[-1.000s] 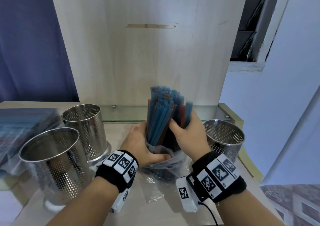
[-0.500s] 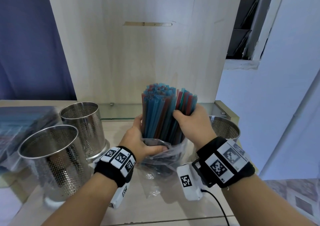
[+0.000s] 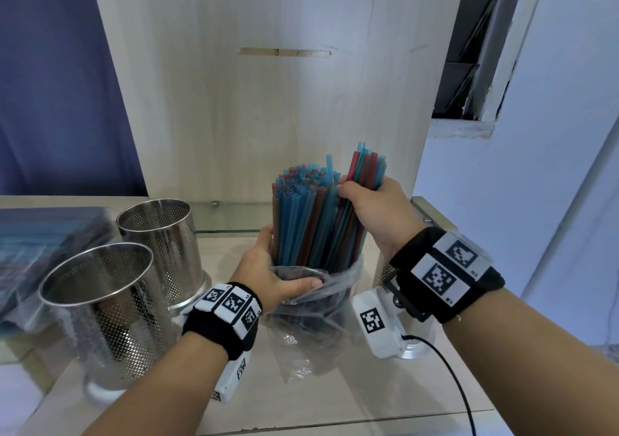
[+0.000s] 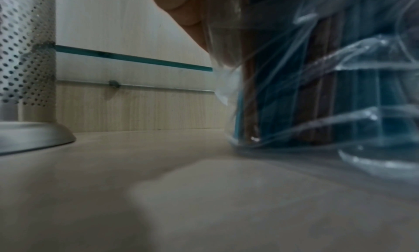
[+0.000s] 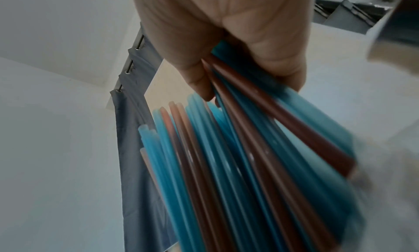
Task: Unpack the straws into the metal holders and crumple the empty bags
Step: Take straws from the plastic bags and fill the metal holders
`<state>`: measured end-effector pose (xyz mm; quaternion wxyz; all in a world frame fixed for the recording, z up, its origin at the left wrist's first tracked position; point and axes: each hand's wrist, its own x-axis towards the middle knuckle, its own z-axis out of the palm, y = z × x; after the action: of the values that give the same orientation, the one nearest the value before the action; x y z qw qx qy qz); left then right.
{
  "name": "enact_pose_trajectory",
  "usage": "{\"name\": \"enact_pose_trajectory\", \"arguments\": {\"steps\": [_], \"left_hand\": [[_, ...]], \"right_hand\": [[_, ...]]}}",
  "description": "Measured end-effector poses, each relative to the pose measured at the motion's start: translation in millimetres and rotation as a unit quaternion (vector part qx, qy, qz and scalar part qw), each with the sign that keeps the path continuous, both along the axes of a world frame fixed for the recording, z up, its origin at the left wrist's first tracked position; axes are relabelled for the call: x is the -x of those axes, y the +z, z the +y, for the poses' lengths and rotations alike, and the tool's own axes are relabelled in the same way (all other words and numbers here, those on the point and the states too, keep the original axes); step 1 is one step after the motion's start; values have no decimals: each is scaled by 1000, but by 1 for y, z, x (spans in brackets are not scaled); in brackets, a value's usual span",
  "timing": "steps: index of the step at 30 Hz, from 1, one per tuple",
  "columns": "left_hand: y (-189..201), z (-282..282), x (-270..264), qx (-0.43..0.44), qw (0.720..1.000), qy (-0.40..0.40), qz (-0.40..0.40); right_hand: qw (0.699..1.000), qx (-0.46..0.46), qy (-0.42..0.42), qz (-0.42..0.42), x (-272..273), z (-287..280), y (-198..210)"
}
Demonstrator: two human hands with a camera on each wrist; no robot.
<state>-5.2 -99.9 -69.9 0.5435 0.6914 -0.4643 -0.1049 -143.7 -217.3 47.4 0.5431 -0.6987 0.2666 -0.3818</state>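
Centre of head view: one clear plastic bag (image 3: 315, 301) upright on the wooden shelf (image 3: 335, 398), lower part crumpled, packed with blue and red straws (image 3: 301, 221) too many to count. Left hand (image 3: 268, 271) curled round the bag's open rim, thumb across the front, gripping plastic. Right hand (image 3: 375, 211) closed round a separate handful of straws (image 3: 365, 174), lifted higher than the rest of the bundle, lower ends still inside the bag; in right wrist view, fingers (image 5: 199, 80) wrapped over red and blue straws. Left of frame: two perforated metal holders (image 3: 100, 315) (image 3: 164, 244) upright, near each other. Third metal holder (image 3: 385, 275) at right, mostly hidden behind right wrist. One flat packet (image 3: 43, 234) at far left, contents unclear.
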Motion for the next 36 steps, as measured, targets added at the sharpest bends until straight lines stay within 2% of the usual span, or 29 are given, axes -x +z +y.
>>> {"name": "enact_pose_trajectory", "arguments": {"steps": [5, 12, 17, 26, 36], "left_hand": [[0, 2, -1, -7, 1000, 7, -13], [4, 2, 0, -20, 999, 17, -27], [4, 2, 2, -16, 999, 21, -22], [5, 4, 3, -19, 998, 37, -49], [10, 5, 5, -44, 995, 57, -76]], "right_hand": [[999, -2, 44, -9, 1, -5, 19], [994, -38, 13, -103, 2, -14, 34], [992, -33, 48, -116, 4, -18, 40], [973, -36, 77, -213, 34, -28, 74], [960, -56, 62, -267, 67, -40, 75]]}}
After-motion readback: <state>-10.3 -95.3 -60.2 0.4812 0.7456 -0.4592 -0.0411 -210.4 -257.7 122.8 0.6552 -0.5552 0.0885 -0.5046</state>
